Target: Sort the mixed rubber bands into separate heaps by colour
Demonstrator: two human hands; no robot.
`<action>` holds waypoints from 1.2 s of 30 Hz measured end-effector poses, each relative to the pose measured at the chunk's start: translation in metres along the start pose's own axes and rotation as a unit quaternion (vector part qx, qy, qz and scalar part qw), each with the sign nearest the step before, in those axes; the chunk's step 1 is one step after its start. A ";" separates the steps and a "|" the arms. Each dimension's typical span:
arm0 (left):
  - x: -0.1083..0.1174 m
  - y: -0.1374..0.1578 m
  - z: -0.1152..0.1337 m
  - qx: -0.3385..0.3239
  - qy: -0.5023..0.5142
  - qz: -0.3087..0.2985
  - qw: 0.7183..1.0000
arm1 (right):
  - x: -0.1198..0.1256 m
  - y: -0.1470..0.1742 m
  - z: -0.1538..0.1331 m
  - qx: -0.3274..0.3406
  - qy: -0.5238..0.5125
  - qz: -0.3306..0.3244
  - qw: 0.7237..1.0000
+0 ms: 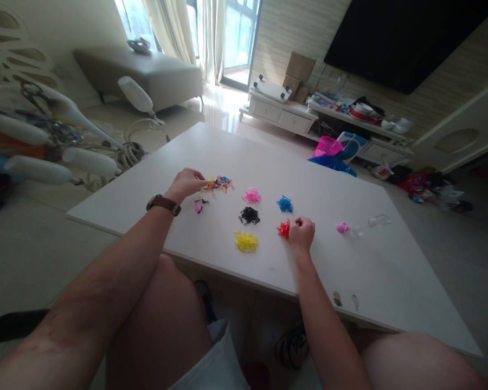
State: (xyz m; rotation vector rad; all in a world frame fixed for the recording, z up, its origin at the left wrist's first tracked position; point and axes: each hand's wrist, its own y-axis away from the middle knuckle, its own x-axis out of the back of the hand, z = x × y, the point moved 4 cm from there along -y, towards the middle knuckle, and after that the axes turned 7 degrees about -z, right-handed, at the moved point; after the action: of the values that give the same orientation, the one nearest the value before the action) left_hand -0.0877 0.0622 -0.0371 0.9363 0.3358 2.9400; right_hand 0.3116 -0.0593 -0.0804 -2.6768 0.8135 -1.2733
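Nearest the person, by the front edge of the worktop [341, 260], a small yellowish charm [337, 298] lies beside a pale oval piece [355, 301], both on the right. Farther in is the yellow pile [246, 242] of small loops or clips, too small to tell which.

The red pile [283, 229] comes next, with the right hand [303, 233] at its right side, fingers curled in and touching or nearly so; I cannot tell whether they hold a piece. Beyond the yellow pile is the black pile [249, 215], and right of that, past the red one, the blue pile [285, 204]. Well to the right, a clear item with a pink end [342, 228] lies on its side.

The pink pile [251, 195] is just beyond the black. The left hand [188, 181] reaches over a small pink-and-black cluster [199, 206], fingertips together at the left end of the mixed pile [219, 184]; whether a piece is between them is not clear. That pile lies directly right of these fingertips, its longer spread running left to right — the left hand is much the nearer. From it, the red pile sits rightward and closer to the body, the black pile roughly between.

Farthest back stand a pink basket [329, 146] and a white cabinet [264, 111].
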 end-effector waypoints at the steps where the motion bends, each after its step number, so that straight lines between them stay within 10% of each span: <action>1: 0.002 0.001 0.000 0.003 -0.022 -0.006 1.000 | 0.000 0.000 0.000 -0.001 0.000 -0.001 1.000; 14: -0.003 0.008 -0.006 0.017 -0.117 -0.123 0.985 | -0.001 0.000 0.002 0.001 -0.010 0.010 1.000; 36: -0.003 0.007 0.004 -0.006 -0.141 -0.094 0.986 | -0.001 -0.001 0.004 -0.012 -0.025 0.005 1.000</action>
State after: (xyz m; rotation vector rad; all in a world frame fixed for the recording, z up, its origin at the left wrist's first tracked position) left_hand -0.0826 0.0555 -0.0347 1.2243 0.3689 2.5929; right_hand 0.3148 -0.0586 -0.0839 -2.7071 0.8413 -1.1976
